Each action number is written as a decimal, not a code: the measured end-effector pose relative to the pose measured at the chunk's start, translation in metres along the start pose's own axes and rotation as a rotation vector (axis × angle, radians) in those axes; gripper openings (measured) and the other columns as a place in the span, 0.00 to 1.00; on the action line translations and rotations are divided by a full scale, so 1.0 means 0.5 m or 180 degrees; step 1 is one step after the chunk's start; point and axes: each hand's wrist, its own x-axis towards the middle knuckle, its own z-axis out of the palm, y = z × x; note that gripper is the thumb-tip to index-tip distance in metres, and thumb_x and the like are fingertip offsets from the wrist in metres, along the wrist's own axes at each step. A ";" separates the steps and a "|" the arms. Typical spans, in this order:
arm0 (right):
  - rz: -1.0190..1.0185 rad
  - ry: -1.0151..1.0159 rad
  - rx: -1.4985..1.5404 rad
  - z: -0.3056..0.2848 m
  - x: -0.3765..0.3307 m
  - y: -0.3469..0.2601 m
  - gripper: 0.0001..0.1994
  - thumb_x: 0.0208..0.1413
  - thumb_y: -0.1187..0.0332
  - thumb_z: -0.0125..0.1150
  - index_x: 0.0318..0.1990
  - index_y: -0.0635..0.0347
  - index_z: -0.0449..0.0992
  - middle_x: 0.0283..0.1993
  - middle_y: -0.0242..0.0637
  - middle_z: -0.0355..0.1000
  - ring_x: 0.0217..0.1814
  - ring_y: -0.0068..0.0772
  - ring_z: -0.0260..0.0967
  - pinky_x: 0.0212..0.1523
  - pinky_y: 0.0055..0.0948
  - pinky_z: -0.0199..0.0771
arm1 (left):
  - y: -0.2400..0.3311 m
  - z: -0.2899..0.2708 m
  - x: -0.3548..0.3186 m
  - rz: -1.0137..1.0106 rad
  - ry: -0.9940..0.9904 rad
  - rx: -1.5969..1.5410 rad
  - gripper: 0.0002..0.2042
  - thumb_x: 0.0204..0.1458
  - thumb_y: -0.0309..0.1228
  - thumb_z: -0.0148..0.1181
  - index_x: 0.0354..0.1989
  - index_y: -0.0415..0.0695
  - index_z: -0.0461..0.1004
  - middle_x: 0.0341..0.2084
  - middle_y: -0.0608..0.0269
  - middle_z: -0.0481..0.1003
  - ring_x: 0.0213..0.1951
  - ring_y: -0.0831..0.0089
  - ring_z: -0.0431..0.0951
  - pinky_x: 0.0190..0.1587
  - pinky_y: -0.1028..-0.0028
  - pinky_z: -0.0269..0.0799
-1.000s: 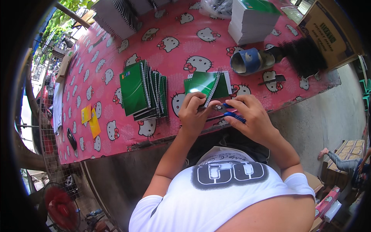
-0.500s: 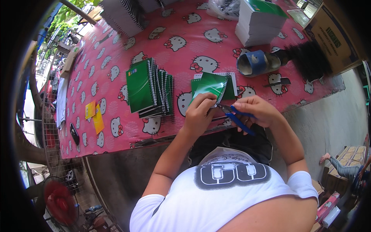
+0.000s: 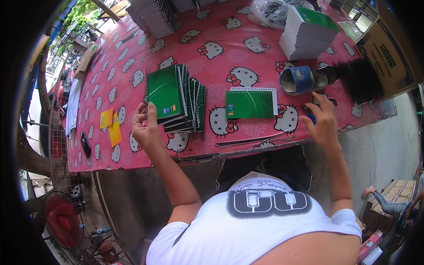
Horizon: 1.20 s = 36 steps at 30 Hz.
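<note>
A fanned stack of green spiral notebooks (image 3: 176,99) lies on the pink cartoon-cat tablecloth (image 3: 132,77). My left hand (image 3: 145,127) grips the near left corner of the stack's top notebook, thumb pressed on its cover. A single green notebook (image 3: 249,104) lies flat to the right of the stack, with neither hand on it. My right hand (image 3: 323,120) hovers with fingers spread near the table's front right edge, over a blue pen (image 3: 311,118) that lies mostly hidden beneath it.
A blue tape roll (image 3: 299,79) and a black bristly bundle (image 3: 360,79) lie behind my right hand. A white pad stack with a green cover (image 3: 309,31), spiral pad stacks (image 3: 152,15), a cardboard box (image 3: 388,48), yellow cards (image 3: 111,126) and a red fan (image 3: 62,221) are around.
Both hands left the single notebook, which now lies flat. My left hand went left to the stack; my right hand went right and set the blue pen down.
</note>
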 end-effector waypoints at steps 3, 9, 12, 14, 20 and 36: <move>-0.0164 -0.0236 0.0838 0.057 0.079 -0.047 0.22 0.46 0.61 0.68 0.47 0.62 0.72 0.53 0.44 0.68 0.59 0.47 0.63 0.58 0.42 0.63 | 0.001 -0.012 -0.009 0.0193 0.0255 0.0724 0.19 0.50 0.40 0.68 0.39 0.40 0.68 0.48 0.52 0.72 0.51 0.65 0.72 0.57 0.63 0.62; -0.0146 -0.1406 0.0440 0.141 0.202 -0.082 0.28 0.38 0.61 0.74 0.48 0.58 0.70 0.46 0.41 0.68 0.55 0.46 0.63 0.53 0.43 0.61 | 0.154 -0.008 -0.115 0.0815 -0.0841 -0.1201 0.17 0.52 0.32 0.66 0.47 0.40 0.68 0.50 0.54 0.69 0.55 0.66 0.68 0.59 0.66 0.60; 0.0047 -0.1885 0.0482 0.148 0.231 -0.085 0.29 0.32 0.63 0.77 0.45 0.55 0.69 0.45 0.39 0.67 0.55 0.43 0.62 0.51 0.40 0.58 | 0.173 0.023 -0.181 0.0172 -0.2407 -0.1473 0.19 0.53 0.26 0.62 0.53 0.39 0.65 0.54 0.52 0.66 0.57 0.64 0.67 0.59 0.67 0.63; 0.0102 -0.2167 0.0470 0.140 0.245 -0.091 0.29 0.32 0.63 0.77 0.44 0.55 0.69 0.46 0.38 0.67 0.55 0.42 0.62 0.50 0.40 0.58 | 0.140 0.076 -0.202 -0.0192 -0.2701 -0.1378 0.26 0.53 0.24 0.60 0.60 0.39 0.59 0.59 0.50 0.60 0.60 0.63 0.65 0.61 0.66 0.61; -0.0155 -0.1359 0.0798 0.126 0.208 -0.106 0.25 0.34 0.70 0.74 0.41 0.56 0.67 0.37 0.40 0.72 0.44 0.44 0.69 0.44 0.37 0.63 | 0.047 0.210 -0.230 0.0467 -0.1910 -0.0255 0.39 0.47 0.15 0.59 0.68 0.43 0.46 0.62 0.50 0.55 0.62 0.59 0.60 0.62 0.65 0.59; 0.0239 -0.0134 0.4012 0.182 0.040 -0.114 0.16 0.50 0.89 0.54 0.42 0.58 0.62 0.41 0.34 0.65 0.46 0.24 0.64 0.46 0.23 0.65 | 0.025 0.193 -0.254 0.1653 -0.2039 -0.0509 0.28 0.43 0.15 0.61 0.56 0.46 0.64 0.47 0.52 0.67 0.49 0.55 0.70 0.51 0.64 0.65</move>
